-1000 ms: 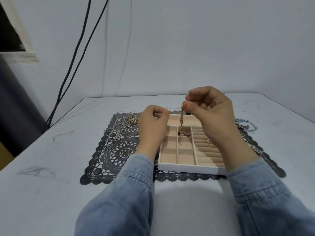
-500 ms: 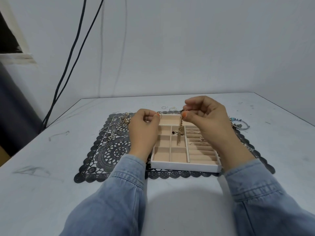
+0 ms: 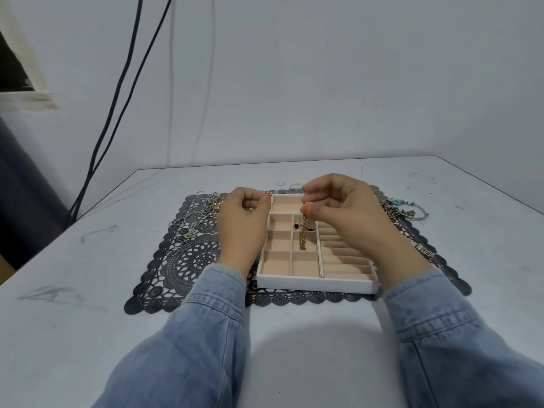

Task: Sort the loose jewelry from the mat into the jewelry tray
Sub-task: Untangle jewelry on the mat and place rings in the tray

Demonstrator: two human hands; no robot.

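Note:
A white jewelry tray (image 3: 315,285) with beige compartments sits on a black lace mat (image 3: 182,260). My right hand (image 3: 347,219) hovers over the tray and pinches the top of a gold chain (image 3: 303,234), which hangs into a middle compartment. My left hand (image 3: 244,225) is at the tray's left edge, its fingers curled and pinching what looks like a thin ring (image 3: 272,198). A small dark piece (image 3: 296,225) lies in the compartment beside the chain. Loose silver jewelry (image 3: 203,214) is heaped on the mat's far left.
More jewelry, with a blue-beaded bracelet (image 3: 410,210), lies at the mat's far right corner. A silver band piece (image 3: 425,250) rests on the right edge. Two thin rings (image 3: 282,183) lie on the table beyond the mat. Black cables (image 3: 117,92) hang down the wall at left.
My right hand has lowered the gold chain, so that it now hangs down into the tray. Both hands sit lower and closer to the tray.

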